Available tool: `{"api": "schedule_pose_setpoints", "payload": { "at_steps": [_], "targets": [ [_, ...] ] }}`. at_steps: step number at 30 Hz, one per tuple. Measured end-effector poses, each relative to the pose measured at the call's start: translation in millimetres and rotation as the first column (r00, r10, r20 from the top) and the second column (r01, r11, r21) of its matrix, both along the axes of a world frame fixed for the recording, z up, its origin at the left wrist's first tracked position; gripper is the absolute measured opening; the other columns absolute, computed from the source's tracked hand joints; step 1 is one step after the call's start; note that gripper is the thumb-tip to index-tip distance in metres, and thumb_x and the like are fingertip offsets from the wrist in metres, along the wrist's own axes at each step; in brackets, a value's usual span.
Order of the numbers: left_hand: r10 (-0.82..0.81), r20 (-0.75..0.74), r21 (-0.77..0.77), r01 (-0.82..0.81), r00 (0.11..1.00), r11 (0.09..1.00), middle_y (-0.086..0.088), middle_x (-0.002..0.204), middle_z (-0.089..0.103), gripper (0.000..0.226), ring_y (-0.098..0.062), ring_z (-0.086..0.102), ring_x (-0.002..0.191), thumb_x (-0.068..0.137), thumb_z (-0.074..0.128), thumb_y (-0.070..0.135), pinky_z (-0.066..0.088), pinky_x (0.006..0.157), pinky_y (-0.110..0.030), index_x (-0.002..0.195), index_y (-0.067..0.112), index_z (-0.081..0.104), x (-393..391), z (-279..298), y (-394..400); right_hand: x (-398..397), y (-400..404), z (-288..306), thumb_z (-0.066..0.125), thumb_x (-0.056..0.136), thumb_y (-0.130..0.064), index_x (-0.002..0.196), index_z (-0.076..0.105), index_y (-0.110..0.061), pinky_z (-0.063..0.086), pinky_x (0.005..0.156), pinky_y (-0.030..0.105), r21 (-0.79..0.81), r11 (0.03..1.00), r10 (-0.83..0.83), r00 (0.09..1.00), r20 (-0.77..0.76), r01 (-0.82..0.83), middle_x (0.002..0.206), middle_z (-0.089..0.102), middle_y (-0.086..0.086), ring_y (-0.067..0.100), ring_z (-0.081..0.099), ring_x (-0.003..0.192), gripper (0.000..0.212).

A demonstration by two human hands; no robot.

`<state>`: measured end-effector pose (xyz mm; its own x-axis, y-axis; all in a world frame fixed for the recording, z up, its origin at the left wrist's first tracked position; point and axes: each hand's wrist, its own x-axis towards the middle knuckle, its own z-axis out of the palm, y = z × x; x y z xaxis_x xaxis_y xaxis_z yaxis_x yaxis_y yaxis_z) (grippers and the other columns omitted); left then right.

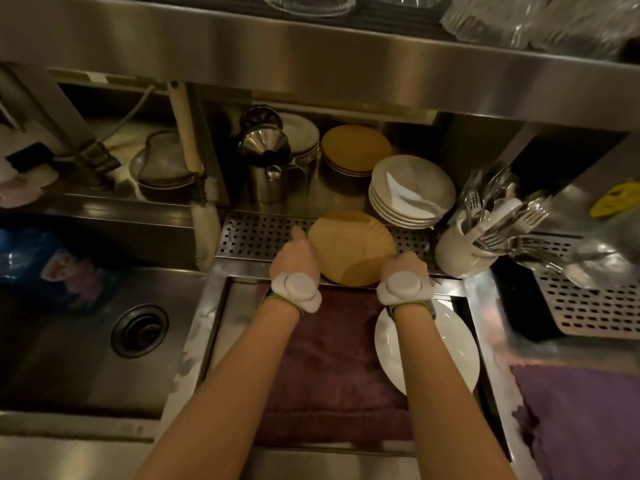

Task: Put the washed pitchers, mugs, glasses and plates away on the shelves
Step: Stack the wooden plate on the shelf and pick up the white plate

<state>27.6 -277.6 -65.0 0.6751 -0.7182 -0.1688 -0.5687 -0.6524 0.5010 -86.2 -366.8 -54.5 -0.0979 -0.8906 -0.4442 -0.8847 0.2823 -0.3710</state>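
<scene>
Left hand (297, 256) and right hand (404, 268) grip round tan ceramic plate (351, 247) by opposite rims; keep level, land squarely on matching tan plate stack (355, 143), avoiding steel pitcher (266, 157)

I can read no text here: the yellow sticker (615, 199) at the surface's right edge is too blurred.

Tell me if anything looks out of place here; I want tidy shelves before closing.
One thing: a folded white napkin lies on top of the stack of white plates on the lower shelf, so it would end up under the next plate. The tan plate held in both hands looks whole.
</scene>
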Motion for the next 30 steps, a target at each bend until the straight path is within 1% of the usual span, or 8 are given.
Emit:
{"api": "schedule_pose_setpoints", "payload": {
  "at_steps": [3, 6, 11, 16, 20, 23, 25, 30],
  "targets": [
    [0.012, 0.002, 0.009, -0.012, 1.000, 1.000, -0.021, 0.105, 0.063, 0.030, -0.035, 0.063, 0.089, 0.099, 0.037, 0.017, 0.046, 0.064, -0.039, 0.123, 0.000, 0.037, -2.6, -11.3, -4.3, -5.0, -1.1, -9.9, 0.045, 0.094, -0.019, 0.117, 0.057, 0.001, 0.047, 0.082, 0.033, 0.006, 1.000, -0.002, 0.999, 0.053, 0.001, 0.127, 0.057, 0.016, 0.030, 0.057, 0.114, 0.033],
    [0.022, 0.018, -0.005, -0.022, 1.000, 1.000, -0.019, 0.104, 0.064, 0.031, -0.033, 0.064, 0.088, 0.099, 0.039, 0.022, 0.042, 0.060, -0.034, 0.121, 0.001, 0.038, -5.5, -21.4, -8.8, -6.7, -2.9, -19.0, 0.046, 0.091, -0.011, 0.088, 0.064, 0.003, 0.040, 0.064, 0.026, 0.010, 0.999, 0.044, 0.990, 0.137, -0.046, 0.110, 0.066, 0.021, 0.032, 0.063, 0.101, 0.022],
    [0.038, 0.055, -0.029, -0.036, 0.998, 0.999, -0.020, 0.098, 0.066, 0.025, -0.034, 0.065, 0.083, 0.098, 0.038, 0.017, 0.042, 0.056, -0.034, 0.116, 0.000, 0.042, -7.7, -27.1, -11.1, -3.1, 1.1, -24.9, 0.049, 0.091, -0.018, 0.101, 0.064, 0.005, 0.033, 0.055, 0.023, -0.033, 0.999, 0.002, 0.984, 0.176, 0.004, 0.108, 0.066, 0.022, 0.032, 0.063, 0.099, 0.029],
    [0.076, -0.016, -0.105, -0.077, 0.997, 0.991, -0.024, 0.096, 0.064, 0.020, -0.036, 0.063, 0.081, 0.096, 0.038, 0.008, 0.038, 0.053, -0.033, 0.111, -0.003, 0.044, -6.6, -24.3, -7.3, 0.4, 7.9, -25.1, 0.051, 0.091, -0.020, 0.105, 0.061, 0.004, 0.033, 0.053, 0.023, -0.062, 0.998, -0.006, 0.978, 0.210, 0.019, 0.107, 0.065, 0.020, 0.031, 0.063, 0.096, 0.030],
    [0.102, -0.054, -0.187, -0.110, 0.993, 0.976, -0.027, 0.097, 0.063, 0.021, -0.039, 0.061, 0.084, 0.094, 0.040, 0.004, 0.040, 0.057, -0.036, 0.112, -0.005, 0.043, -5.9, -18.9, -2.1, 1.1, 13.9, -18.1, 0.053, 0.088, -0.017, 0.106, 0.059, 0.005, 0.034, 0.053, 0.023, -0.095, 0.995, 0.030, 0.957, 0.288, -0.002, 0.089, 0.058, 0.016, 0.024, 0.056, 0.079, 0.030],
    [0.136, -0.055, -0.221, -0.145, 0.989, 0.965, -0.028, 0.100, 0.062, 0.023, -0.041, 0.062, 0.088, 0.095, 0.039, 0.006, 0.047, 0.063, -0.042, 0.115, -0.003, 0.042, -2.1, -11.1, -0.8, 4.9, 18.8, -6.4, 0.052, 0.086, -0.010, 0.108, 0.053, 0.007, 0.039, 0.059, 0.029, -0.145, 0.989, 0.016, 0.933, 0.360, 0.039, 0.101, 0.061, 0.023, 0.033, 0.062, 0.089, 0.028],
    [0.142, -0.055, -0.251, -0.152, 0.988, 0.956, -0.028, 0.101, 0.062, 0.024, -0.041, 0.062, 0.086, 0.095, 0.038, 0.006, 0.049, 0.064, -0.045, 0.118, -0.003, 0.042, 0.0, -4.5, -0.7, 8.9, 22.2, 3.7, 0.051, 0.086, -0.007, 0.109, 0.049, 0.005, 0.036, 0.060, 0.028, -0.186, 0.981, 0.018, 0.915, 0.404, 0.063, 0.107, 0.060, 0.023, 0.032, 0.060, 0.090, 0.026],
    [0.155, -0.059, -0.324, -0.166, 0.986, 0.932, -0.028, 0.104, 0.061, 0.029, -0.040, 0.062, 0.089, 0.097, 0.035, 0.007, 0.052, 0.070, -0.047, 0.123, -0.004, 0.040, 7.5, 13.1, -12.1, 17.0, 14.9, 24.2, 0.051, 0.087, -0.007, 0.110, 0.051, 0.005, 0.037, 0.064, 0.027, -0.240, 0.967, 0.038, 0.882, 0.470, 0.086, 0.108, 0.061, 0.023, 0.034, 0.060, 0.095, 0.026]
  ]
}}
